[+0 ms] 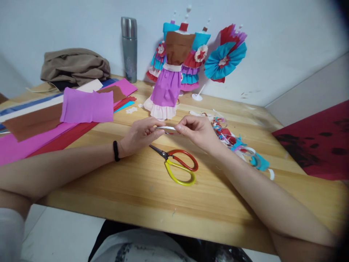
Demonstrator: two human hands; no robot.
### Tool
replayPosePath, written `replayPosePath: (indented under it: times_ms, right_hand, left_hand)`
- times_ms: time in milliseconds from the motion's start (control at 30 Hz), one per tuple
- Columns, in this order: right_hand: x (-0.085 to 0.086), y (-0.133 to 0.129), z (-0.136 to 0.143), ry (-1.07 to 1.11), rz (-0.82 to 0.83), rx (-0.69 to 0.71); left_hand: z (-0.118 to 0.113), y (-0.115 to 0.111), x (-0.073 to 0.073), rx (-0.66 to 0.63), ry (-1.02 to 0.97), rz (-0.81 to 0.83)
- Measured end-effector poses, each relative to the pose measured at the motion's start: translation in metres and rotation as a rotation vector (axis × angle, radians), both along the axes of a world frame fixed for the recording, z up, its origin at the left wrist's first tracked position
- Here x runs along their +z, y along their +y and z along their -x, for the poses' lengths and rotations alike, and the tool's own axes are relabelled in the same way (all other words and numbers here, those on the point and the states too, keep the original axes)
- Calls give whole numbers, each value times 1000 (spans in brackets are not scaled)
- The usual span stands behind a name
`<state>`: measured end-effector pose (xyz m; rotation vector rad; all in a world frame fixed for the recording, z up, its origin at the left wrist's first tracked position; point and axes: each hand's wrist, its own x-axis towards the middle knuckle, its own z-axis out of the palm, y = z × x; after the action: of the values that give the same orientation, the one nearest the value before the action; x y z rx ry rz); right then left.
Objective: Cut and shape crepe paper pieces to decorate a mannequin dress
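A narrow white strip [169, 128] is stretched between my two hands, above the wooden table [131, 196]. Its left end is pinched in my left hand [141, 136], which has a black band at the wrist. The thumb and forefinger of my right hand [198, 131] close on the other end. Scissors [165, 155] with one red and one yellow handle lie just below the hands, touched by neither. Right behind the hands stands a small dress form with a brown top [178, 49], a purple skirt [166, 86] and a pale ruffled hem.
Coloured paper sheets [35, 122] and a brown cloth [75, 65] lie at the left. A flask [129, 51] stands at the back. More dressed forms and a blue paper fan flower [226, 61] stand behind; paper scraps [231, 140] are heaped beside my right forearm.
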<state>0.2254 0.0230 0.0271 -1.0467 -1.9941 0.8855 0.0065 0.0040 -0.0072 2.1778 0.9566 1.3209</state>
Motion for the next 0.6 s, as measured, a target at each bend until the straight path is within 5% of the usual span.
replayPosePath:
  times_ms: [233, 600]
  right_hand:
    - [-2, -5, 2, -117, -121, -6]
    - [-3, -2, -1, -150, -73, 37]
  left_hand:
    - [-1, 4, 3, -116, -158, 264]
    - [-1, 7, -2, 3, -95, 189]
